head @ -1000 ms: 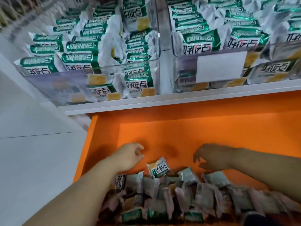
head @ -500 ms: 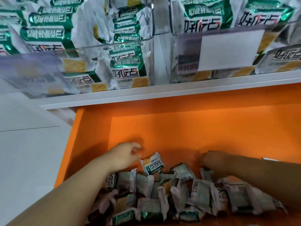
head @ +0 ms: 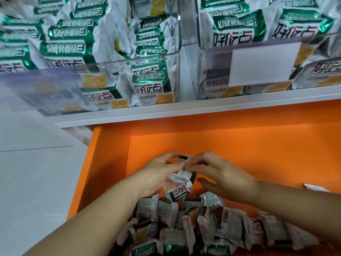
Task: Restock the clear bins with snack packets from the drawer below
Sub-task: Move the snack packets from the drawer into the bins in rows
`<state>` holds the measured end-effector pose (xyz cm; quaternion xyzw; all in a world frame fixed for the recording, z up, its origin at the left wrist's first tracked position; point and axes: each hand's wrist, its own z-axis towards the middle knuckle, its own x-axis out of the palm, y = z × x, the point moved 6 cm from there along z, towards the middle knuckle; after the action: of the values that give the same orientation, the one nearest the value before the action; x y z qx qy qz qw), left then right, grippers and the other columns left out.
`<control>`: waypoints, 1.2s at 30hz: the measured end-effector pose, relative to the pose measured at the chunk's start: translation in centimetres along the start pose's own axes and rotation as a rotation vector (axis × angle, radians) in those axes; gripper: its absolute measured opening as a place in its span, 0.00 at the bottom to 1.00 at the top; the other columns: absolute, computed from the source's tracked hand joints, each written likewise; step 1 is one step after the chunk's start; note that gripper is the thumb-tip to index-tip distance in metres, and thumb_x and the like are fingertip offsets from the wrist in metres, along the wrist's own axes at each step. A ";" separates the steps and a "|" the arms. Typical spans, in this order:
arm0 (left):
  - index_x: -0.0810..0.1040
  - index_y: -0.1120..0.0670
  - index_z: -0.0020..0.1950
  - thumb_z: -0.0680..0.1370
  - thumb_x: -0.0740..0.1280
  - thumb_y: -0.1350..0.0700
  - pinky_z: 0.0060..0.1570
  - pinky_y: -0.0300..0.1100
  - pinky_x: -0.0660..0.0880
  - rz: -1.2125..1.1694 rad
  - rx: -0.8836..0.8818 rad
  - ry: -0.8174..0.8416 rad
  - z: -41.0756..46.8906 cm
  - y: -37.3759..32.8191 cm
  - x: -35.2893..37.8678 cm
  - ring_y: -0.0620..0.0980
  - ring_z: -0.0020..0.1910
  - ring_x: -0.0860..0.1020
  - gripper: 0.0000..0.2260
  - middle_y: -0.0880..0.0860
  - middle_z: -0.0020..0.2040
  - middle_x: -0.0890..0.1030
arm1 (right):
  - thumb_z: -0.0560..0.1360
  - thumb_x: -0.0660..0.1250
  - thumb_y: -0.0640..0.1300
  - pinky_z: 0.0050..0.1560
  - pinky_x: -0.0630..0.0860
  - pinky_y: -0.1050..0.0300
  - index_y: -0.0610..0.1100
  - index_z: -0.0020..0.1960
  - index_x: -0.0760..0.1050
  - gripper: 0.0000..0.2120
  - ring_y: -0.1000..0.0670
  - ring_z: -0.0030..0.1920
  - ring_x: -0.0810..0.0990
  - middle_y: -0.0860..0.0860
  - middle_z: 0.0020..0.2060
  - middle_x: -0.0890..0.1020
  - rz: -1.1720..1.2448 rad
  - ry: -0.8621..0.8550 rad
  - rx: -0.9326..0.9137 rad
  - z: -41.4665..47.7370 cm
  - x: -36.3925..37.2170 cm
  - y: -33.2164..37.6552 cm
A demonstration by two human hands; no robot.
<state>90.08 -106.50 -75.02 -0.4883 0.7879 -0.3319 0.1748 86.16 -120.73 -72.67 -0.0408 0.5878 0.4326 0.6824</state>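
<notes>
Head: L hand (head: 156,174), R hand (head: 227,179) on pkt (head: 181,176)?

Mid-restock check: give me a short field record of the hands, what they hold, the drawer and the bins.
left hand: grips a white-and-green foil snack packet
right hand: pinches same packet's other side
packet position: over orange drawer, below bins
drawer stock: heap of packets at near end
bins: left clear plastic bin, right clear plastic bin, both well stocked
label: blank white card on right bin
</notes>
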 end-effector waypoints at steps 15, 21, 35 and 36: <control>0.70 0.52 0.70 0.76 0.70 0.60 0.58 0.48 0.77 0.367 0.103 -0.212 1.2 0.1 -4.0 0.49 0.53 0.80 0.22 0.47 0.56 0.75 | 0.76 0.67 0.49 0.63 0.68 0.53 0.44 0.71 0.65 0.26 0.45 0.66 0.66 0.45 0.67 0.69 -0.160 0.855 0.555 -6.3 8.9 -5.1; 0.71 0.50 0.68 0.77 0.69 0.59 0.56 0.42 0.76 0.405 0.130 -0.235 1.3 -0.3 -4.7 0.48 0.53 0.79 0.21 0.48 0.57 0.76 | 0.78 0.65 0.48 0.54 0.73 0.58 0.47 0.62 0.77 0.14 0.49 0.59 0.75 0.49 0.62 0.75 -0.082 0.798 0.671 -6.1 6.9 -7.7; 0.72 0.50 0.67 0.77 0.69 0.59 0.54 0.43 0.77 0.371 0.128 -0.250 1.6 0.0 -4.7 0.47 0.51 0.80 0.20 0.42 0.51 0.76 | 0.76 0.65 0.38 0.46 0.76 0.53 0.48 0.59 0.73 0.14 0.46 0.46 0.77 0.49 0.61 0.67 -0.064 0.389 0.715 -4.9 3.4 -7.8; 0.72 0.50 0.67 0.77 0.69 0.59 0.55 0.45 0.77 0.370 0.119 -0.244 1.6 0.0 -4.7 0.48 0.51 0.80 0.20 0.42 0.50 0.76 | 0.75 0.66 0.35 0.43 0.75 0.55 0.47 0.59 0.73 0.15 0.48 0.44 0.76 0.49 0.62 0.67 -0.051 0.276 0.647 -4.2 2.2 -7.5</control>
<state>93.18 -102.92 -76.44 -0.3607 0.8161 -0.2785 0.3555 87.63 -126.54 -79.22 0.1049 0.7800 0.1973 0.5845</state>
